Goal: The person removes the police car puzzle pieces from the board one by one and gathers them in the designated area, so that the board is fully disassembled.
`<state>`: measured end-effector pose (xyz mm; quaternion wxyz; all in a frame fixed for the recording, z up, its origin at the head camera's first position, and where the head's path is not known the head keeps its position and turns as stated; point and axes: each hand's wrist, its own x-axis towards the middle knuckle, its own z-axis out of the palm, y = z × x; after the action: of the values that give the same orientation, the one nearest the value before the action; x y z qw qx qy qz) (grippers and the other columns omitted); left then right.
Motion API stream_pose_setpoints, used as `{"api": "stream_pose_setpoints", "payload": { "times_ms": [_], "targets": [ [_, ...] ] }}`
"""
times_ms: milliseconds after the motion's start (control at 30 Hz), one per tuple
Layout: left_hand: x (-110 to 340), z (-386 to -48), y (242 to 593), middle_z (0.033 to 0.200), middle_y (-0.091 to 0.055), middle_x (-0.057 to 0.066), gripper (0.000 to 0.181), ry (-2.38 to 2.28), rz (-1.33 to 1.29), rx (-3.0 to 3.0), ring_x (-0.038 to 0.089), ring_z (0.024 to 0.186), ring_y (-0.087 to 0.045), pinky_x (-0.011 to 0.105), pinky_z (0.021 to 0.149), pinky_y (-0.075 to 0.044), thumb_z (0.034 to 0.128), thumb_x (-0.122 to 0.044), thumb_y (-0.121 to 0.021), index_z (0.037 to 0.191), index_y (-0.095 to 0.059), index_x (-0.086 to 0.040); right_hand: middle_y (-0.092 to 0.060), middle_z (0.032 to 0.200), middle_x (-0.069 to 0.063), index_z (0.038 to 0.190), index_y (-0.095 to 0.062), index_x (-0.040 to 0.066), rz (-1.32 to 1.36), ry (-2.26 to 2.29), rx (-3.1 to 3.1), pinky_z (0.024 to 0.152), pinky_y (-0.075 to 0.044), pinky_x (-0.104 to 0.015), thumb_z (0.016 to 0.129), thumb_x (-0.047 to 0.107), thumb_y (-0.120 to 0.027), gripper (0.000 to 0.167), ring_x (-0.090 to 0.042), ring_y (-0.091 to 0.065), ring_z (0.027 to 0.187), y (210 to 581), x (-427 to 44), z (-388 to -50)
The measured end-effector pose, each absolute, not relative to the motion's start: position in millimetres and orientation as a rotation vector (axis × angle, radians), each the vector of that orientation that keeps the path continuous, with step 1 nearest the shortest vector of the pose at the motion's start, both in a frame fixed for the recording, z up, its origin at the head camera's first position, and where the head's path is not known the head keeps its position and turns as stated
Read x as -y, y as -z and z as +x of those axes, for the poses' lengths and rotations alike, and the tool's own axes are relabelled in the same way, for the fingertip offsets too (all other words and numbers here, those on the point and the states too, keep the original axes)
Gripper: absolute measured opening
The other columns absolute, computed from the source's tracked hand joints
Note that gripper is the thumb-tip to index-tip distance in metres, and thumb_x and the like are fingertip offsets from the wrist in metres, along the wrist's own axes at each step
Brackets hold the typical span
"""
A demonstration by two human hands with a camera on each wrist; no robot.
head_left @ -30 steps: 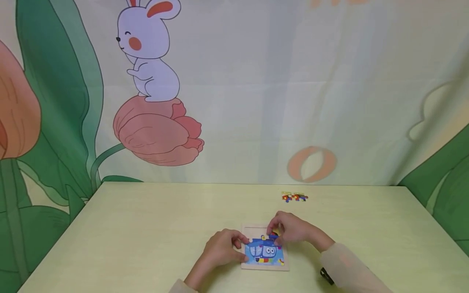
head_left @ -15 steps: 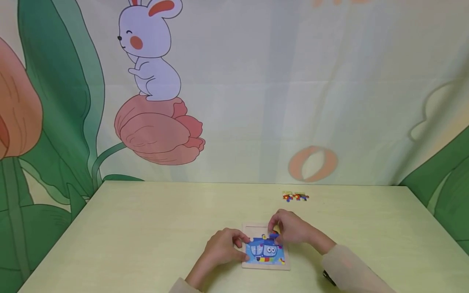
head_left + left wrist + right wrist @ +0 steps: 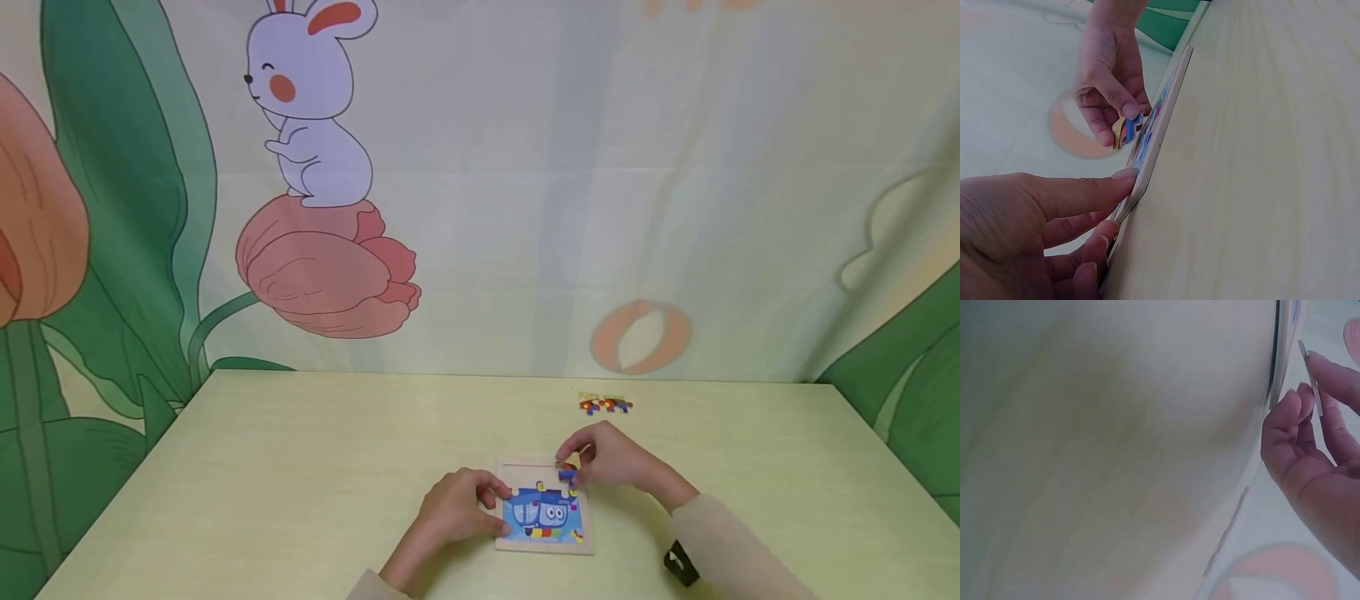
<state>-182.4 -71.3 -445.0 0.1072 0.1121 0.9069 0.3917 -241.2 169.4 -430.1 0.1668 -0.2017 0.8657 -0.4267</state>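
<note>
A wooden jigsaw puzzle tray (image 3: 543, 547) lies on the table, its lower part filled with a blue vehicle picture with eyes. Bare wood shows along its far part. My left hand (image 3: 463, 506) holds the tray's left edge, thumb on the near corner and index finger farther up. Above the tray's far right corner, my right hand (image 3: 617, 457) pinches a jigsaw puzzle piece (image 3: 568, 468) in yellow, red and blue. In the right wrist view that piece (image 3: 1311, 378) appears edge-on between thumb and fingers, tilted and apart from the tray.
Two more jigsaw pieces (image 3: 606, 404) lie side by side near the table's back edge. A small black object (image 3: 680, 564) sits by the right sleeve. Behind the table (image 3: 300, 467) hangs a printed curtain (image 3: 480, 208) with a rabbit and flowers.
My right hand has lifted the jigsaw piece off the tray and shifted slightly away and to the right; more of the piece shows. My left hand stays on the tray.
</note>
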Motion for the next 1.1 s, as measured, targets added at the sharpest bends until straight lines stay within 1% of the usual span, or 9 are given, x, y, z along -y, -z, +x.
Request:
{"api": "stream_pose_setpoints", "payload": {
  "times_ms": [167,300,367,467,567,700,833,1100],
  "targets": [
    [70.5,-182.7,444.8,0.069,-0.052,-0.005,0.029,-1.147,0.318,-2.672,0.014,0.065,-0.045,0.028,0.060,-0.030,0.0619,-0.024,-0.084,0.086,-0.068,-0.020,-0.063,0.095,-0.012,0.096,-0.065,-0.004,-0.526,1.323,-2.425,0.058,-0.044,-0.025,0.069,-0.009,-0.069,0.028,-0.015,-0.048,0.066,429.6,-182.2,-246.8],
    [70.1,-182.6,444.2,0.069,-0.053,-0.004,0.029,-1.150,0.315,-2.668,0.014,0.066,-0.046,0.028,0.060,-0.030,0.0620,-0.024,-0.084,0.086,-0.068,-0.019,-0.062,0.102,-0.017,0.102,-0.063,-0.006,-0.484,1.381,-2.427,0.058,-0.047,-0.027,0.072,-0.008,-0.068,0.030,-0.015,-0.048,0.066,429.9,-194.5,-252.5],
    [70.1,-182.9,444.7,0.069,-0.053,-0.004,0.029,-1.149,0.318,-2.669,0.015,0.066,-0.046,0.028,0.060,-0.030,0.0622,-0.024,-0.083,0.086,-0.068,-0.019,-0.061,0.105,-0.019,0.104,-0.062,-0.007,-0.473,1.403,-2.431,0.060,-0.048,-0.028,0.073,-0.007,-0.067,0.031,-0.015,-0.051,0.068,430.2,-200.8,-255.1],
    [69.9,-183.2,445.0,0.069,-0.053,-0.005,0.028,-1.143,0.307,-2.665,0.014,0.066,-0.046,0.028,0.060,-0.031,0.0628,-0.023,-0.083,0.086,-0.068,-0.019,-0.058,0.107,-0.021,0.107,-0.060,-0.008,-0.439,1.433,-2.437,0.062,-0.049,-0.029,0.075,-0.006,-0.064,0.032,-0.017,-0.056,0.072,430.6,-210.2,-258.9],
    [69.5,-184.2,445.5,0.068,-0.053,-0.006,0.028,-1.127,0.280,-2.660,0.014,0.066,-0.046,0.029,0.061,-0.031,0.0631,-0.024,-0.083,0.086,-0.068,-0.021,-0.055,0.110,-0.023,0.110,-0.059,-0.009,-0.374,1.448,-2.462,0.064,-0.048,-0.030,0.077,-0.005,-0.063,0.034,-0.017,-0.057,0.075,430.3,-218.8,-263.1],
    [69.4,-184.7,446.4,0.069,-0.052,-0.006,0.028,-1.127,0.278,-2.659,0.014,0.067,-0.046,0.029,0.061,-0.031,0.0631,-0.024,-0.083,0.086,-0.068,-0.021,-0.052,0.114,-0.022,0.112,-0.059,-0.007,-0.245,1.428,-2.540,0.064,-0.048,-0.030,0.076,-0.005,-0.062,0.036,-0.016,-0.054,0.075,429.5,-230.0,-270.6],
    [69.5,-184.2,447.0,0.069,-0.052,-0.005,0.028,-1.139,0.300,-2.663,0.015,0.067,-0.046,0.030,0.061,-0.030,0.0627,-0.024,-0.083,0.086,-0.068,-0.020,-0.052,0.114,-0.021,0.114,-0.058,-0.006,-0.140,1.432,-2.591,0.063,-0.048,-0.030,0.076,-0.005,-0.061,0.038,-0.016,-0.052,0.073,428.6,-241.0,-277.7],
    [69.6,-184.0,447.1,0.068,-0.053,-0.005,0.028,-1.139,0.296,-2.656,0.015,0.067,-0.046,0.030,0.061,-0.030,0.0627,-0.023,-0.083,0.086,-0.068,-0.020,-0.053,0.114,-0.026,0.117,-0.053,-0.012,-0.078,1.482,-2.638,0.059,-0.047,-0.027,0.076,-0.006,-0.060,0.041,-0.013,-0.047,0.068,432.1,-258.4,-289.5]
  ]
}}
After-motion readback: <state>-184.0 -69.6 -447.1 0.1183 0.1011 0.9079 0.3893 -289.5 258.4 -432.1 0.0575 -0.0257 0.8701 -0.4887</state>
